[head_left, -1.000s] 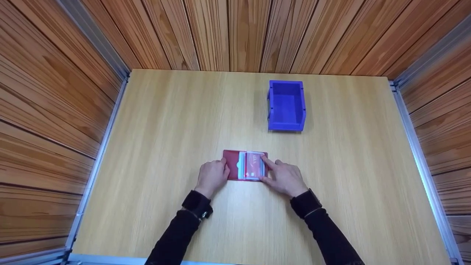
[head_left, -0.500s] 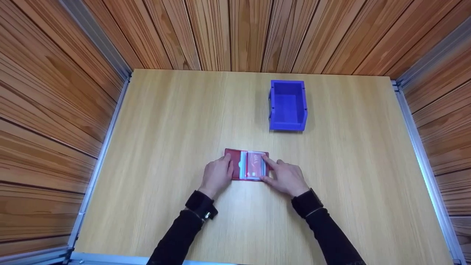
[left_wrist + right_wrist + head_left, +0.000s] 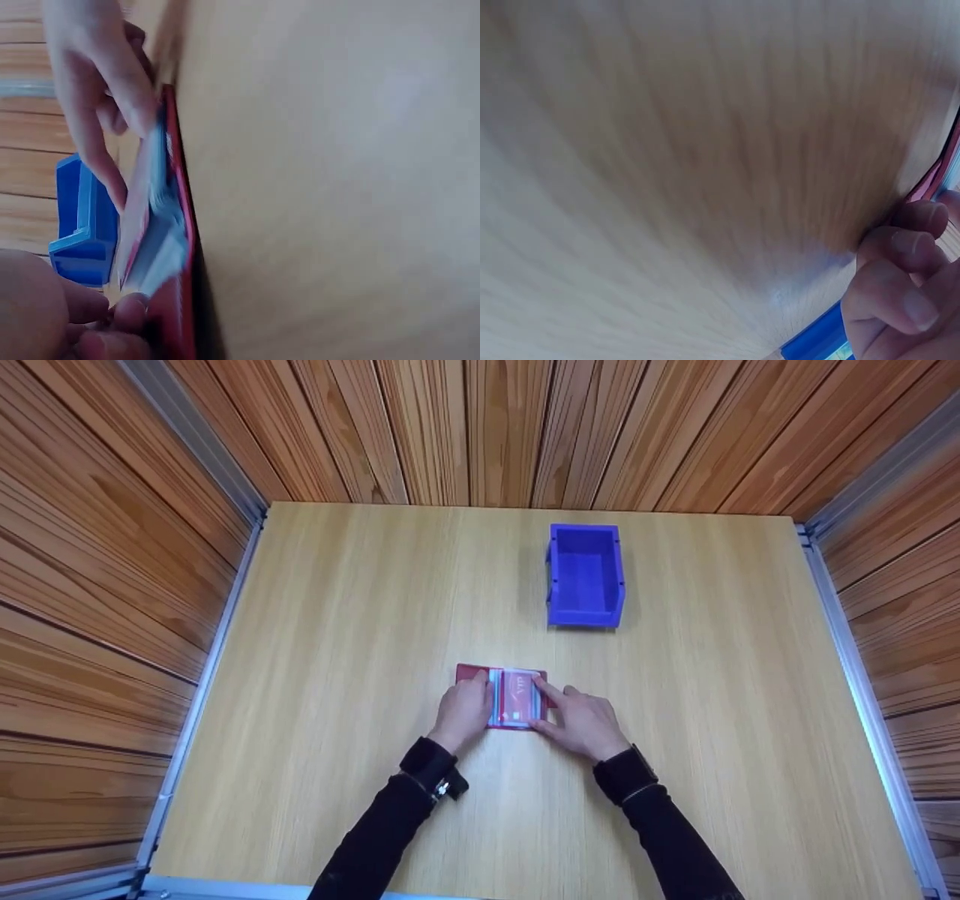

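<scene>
A red card holder point(image 3: 468, 670) lies spread out on the table, with clear sleeves and a pink card point(image 3: 517, 695) on its right half. Over the left half, my left hand point(image 3: 462, 711) covers most of the red cover. Its curled fingertips pinch at the edge of the sleeves, as the left wrist view shows, where the clear leaves point(image 3: 166, 232) stand slightly fanned. My right hand point(image 3: 589, 724) holds the right end, index finger at the far corner and thumb at the near one. Its other fingers point(image 3: 889, 292) are curled beneath the palm in the right wrist view.
A blue plastic bin point(image 3: 585, 619) stands behind the card holder, toward the back right. Wood-panelled walls point(image 3: 502, 435) and metal rails point(image 3: 862, 690) border the wooden table point(image 3: 337, 607).
My left hand has slid right from the left edge of the card holder, across its red cover to the sleeves. The right hand stays at the right end.
</scene>
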Available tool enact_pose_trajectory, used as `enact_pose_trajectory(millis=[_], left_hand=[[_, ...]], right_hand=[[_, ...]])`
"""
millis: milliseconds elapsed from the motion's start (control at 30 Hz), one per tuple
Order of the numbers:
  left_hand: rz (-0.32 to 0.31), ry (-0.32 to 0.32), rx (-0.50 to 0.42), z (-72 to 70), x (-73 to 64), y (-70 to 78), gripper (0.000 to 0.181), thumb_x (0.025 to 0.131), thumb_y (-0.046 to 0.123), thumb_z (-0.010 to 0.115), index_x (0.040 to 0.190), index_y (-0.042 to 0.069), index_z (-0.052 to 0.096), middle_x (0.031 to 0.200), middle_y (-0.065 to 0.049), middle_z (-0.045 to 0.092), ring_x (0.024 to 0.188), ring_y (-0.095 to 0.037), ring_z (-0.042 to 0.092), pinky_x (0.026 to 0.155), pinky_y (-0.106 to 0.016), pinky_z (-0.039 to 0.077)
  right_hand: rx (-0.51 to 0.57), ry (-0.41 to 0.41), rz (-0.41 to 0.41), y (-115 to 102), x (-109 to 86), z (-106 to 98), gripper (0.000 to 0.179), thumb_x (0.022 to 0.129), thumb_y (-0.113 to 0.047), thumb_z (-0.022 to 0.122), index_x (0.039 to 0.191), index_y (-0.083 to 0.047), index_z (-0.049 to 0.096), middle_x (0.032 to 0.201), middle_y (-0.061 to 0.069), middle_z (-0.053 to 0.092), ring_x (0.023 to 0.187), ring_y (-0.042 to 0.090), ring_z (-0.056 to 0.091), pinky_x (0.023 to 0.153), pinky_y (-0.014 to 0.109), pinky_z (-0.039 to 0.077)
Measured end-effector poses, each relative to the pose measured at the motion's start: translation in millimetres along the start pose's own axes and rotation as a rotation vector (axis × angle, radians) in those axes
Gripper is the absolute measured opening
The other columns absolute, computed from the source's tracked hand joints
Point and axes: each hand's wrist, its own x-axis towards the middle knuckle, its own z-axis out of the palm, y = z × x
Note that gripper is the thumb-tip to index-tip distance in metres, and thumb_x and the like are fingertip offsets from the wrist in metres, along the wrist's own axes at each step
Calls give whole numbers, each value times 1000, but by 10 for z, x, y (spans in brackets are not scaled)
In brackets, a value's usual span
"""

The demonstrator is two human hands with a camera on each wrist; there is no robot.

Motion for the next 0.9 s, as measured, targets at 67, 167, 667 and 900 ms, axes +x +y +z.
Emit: enact_pose_trajectory(millis=[67,167,667,900], left_hand=[[-29,-13,-43,19,13,4,20,107,16,53,100,0,64,83,-19,71,80,-38,73,70,-52,55],[-43,-5,-34,58,36,10,21,106,18,54,97,2,64,82,-19,71,80,-39,73,70,-52,55],[-16,75,25,217,67,37,21,105,27,58,96,9,63,75,-13,70,75,-36,71,63,-48,52],[-19,106,-20,235,37,16,20,106,27,59,93,11,62,72,-11,68,73,-34,70,61,-45,48]], right_hand=[[5,4,-5,4,-2,-2,78,91,-59,71,157,-28,45,80,3,50,60,16,35,55,31,30],[11,7,-9,10,-1,-3,77,91,-58,72,157,-27,46,79,2,49,59,16,35,54,31,30],[8,9,-15,5,13,-19,77,91,-57,72,157,-26,47,78,3,49,59,16,34,53,32,29],[13,14,-20,21,17,14,77,90,-58,73,156,-26,48,78,3,50,59,16,36,54,31,30]])
